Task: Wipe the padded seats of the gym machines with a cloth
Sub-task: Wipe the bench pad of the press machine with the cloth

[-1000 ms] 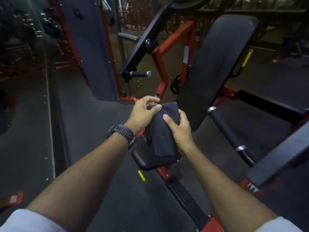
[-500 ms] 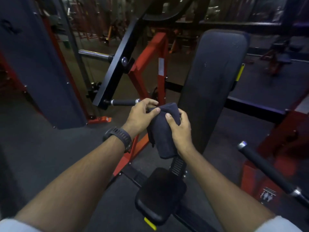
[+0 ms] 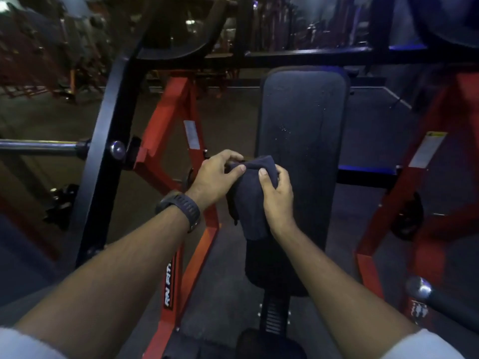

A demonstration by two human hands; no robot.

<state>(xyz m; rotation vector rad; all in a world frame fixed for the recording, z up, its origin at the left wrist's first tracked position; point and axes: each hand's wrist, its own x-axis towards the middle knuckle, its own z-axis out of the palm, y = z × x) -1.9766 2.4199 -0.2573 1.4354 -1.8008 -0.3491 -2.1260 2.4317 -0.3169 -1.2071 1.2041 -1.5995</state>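
Apparently folding it for wiping, the left hand [image 3: 215, 177] pinched the top of the dark cloth [image 3: 247, 206] while the right hand [image 3: 278, 194] gripped its side. It hung near the back pad [image 3: 303, 112].

Both bare arms [image 3: 124, 268] stretch forward, hands close together. The left hand [image 3: 215, 177] and right hand [image 3: 277, 195] each grip a dark cloth [image 3: 248, 206].

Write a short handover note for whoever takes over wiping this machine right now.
Left hand: pinches the top of the dark cloth.
Right hand: grips the cloth's side, thumb on front.
Cloth: held bunched in front of the back pad, above the seat pad, not yet on either.
Done: no wiping evident; pale specks show on the back pad.
Left: wipe both pads.
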